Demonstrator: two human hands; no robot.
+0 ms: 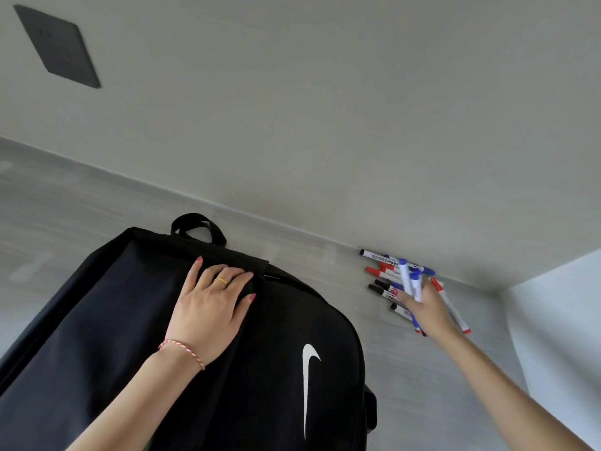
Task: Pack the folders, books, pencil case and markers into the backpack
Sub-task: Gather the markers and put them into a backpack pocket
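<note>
L hand (208, 307) lies flat, fingers relaxed, on top of black backpack (201, 353) w/ its grip unclosed, R arm stretched out right of backpack, R hand (422, 304) pinching two blue markers (410, 281) above marker pile (387, 281) on floor (422, 385) by wall (325, 125).

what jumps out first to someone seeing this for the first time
A big black backpack fills the lower left, its white swoosh logo facing up, with the left hand resting on its top. At right, by the wall, the right hand holds blue-capped markers above a scattered pile of markers on the floor.
</note>
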